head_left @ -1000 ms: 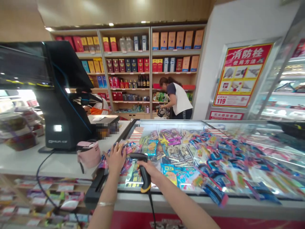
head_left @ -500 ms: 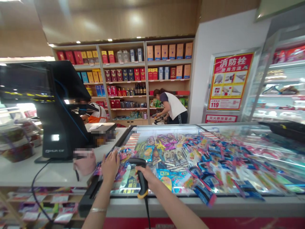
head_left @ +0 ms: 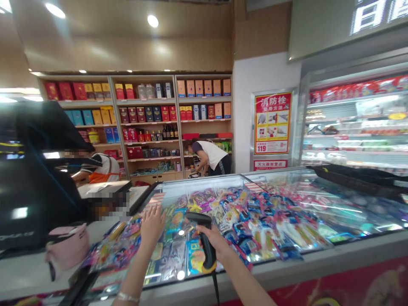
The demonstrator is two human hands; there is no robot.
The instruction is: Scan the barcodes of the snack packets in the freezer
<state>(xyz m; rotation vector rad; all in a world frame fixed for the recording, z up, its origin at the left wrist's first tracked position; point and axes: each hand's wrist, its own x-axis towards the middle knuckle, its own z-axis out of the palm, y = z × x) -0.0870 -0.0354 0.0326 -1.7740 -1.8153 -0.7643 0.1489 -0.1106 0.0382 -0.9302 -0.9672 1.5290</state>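
Observation:
My right hand (head_left: 217, 241) is wrapped around the grip of a black and yellow barcode scanner (head_left: 208, 250), its head tipped to the left and its cord hanging down. My left hand (head_left: 153, 223) is stretched flat, fingers pointing away, over the glass top of a chest freezer (head_left: 306, 250). Left of that hand lies a smaller pile of colourful snack packets (head_left: 116, 246). A larger heap of blue, pink and clear packets (head_left: 255, 216) spreads to the right of the scanner. Whether the left palm touches the glass I cannot tell.
A pink fabric pouch (head_left: 68, 246) and a black checkout terminal (head_left: 35, 178) stand on the left counter. A black tray (head_left: 353, 182) rests on the freezer's right end. One person (head_left: 215, 157) bends by the back shelves; another (head_left: 103, 168) is behind the terminal.
The view has swung to the right and tilted up. Both hands have shifted rightward over the freezer, so the smaller pile now lies left of my left hand. The scanner stays in my right hand.

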